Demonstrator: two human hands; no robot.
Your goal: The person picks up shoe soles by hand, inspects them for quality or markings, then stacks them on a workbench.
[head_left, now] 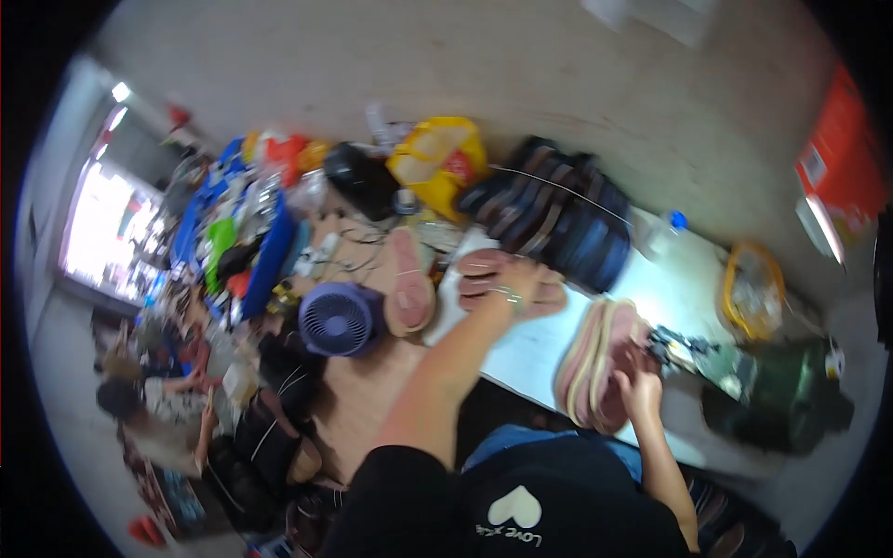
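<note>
Item: pink shoe soles, handled at a crowded worktable (670, 298).

Landmark: small purple fan (337, 319), standing on the wooden part of the table.

- Left hand (507, 286): reaches out to the right of the fan, fingers closed around one or two pink soles (484, 270). The frame is blurred, so the exact count cannot be told.
- Right hand (640, 386): further right of the fan and nearer the body, fingers gripping the lower edge of a stack of pink soles (595, 358) that stands on edge on the white sheet.
- One loose pink sole (409, 284) lies flat just right of the fan, between it and the left hand.
- Dark striped bundle (558, 219): beyond the left hand, up and right of the fan.
- Yellow bag (437, 158): behind the fan, toward the wall.
- Clear bottle with a blue cap (665, 232): far right of the fan, past the striped bundle.
- Blue trays (270, 251) of mixed goods: left of the fan.

Risks, as judged:
- The stack stands on edge, steadied by one hand only; a loosened grip would likely let it fan out and slide off the near edge.
- The left hand works over clutter; a low sweep could knock the loose sole or the fan.
- The soles in the left hand are pinched at one end and may slip.
</note>
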